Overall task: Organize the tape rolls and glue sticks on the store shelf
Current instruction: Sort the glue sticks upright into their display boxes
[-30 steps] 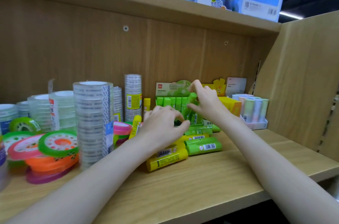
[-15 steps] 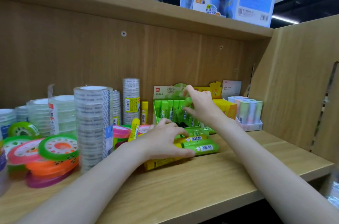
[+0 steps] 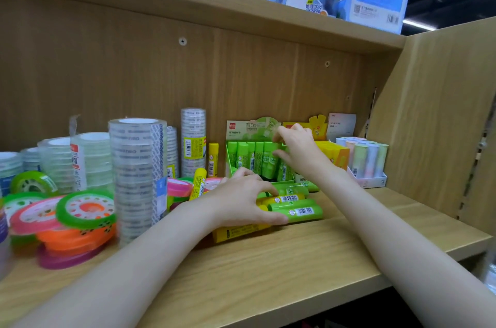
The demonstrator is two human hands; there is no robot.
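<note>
Slotting glue sticks into the green box [image 3: 233, 164] at the back of the shelf [image 3: 295, 268]: right hand [image 3: 298, 150] looks pinched on an upright stick there, though blur hides the grip. Left hand [image 3: 241, 201] curls round a loose green stick [image 3: 300, 211] lying flat. I'd seat each one straight, label forward, so neighbours don't topple.

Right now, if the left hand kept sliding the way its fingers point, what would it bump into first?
Probably the loose green glue stick lying on the shelf: the left hand has fingertips right at its end, though contact is hard to judge.
</note>
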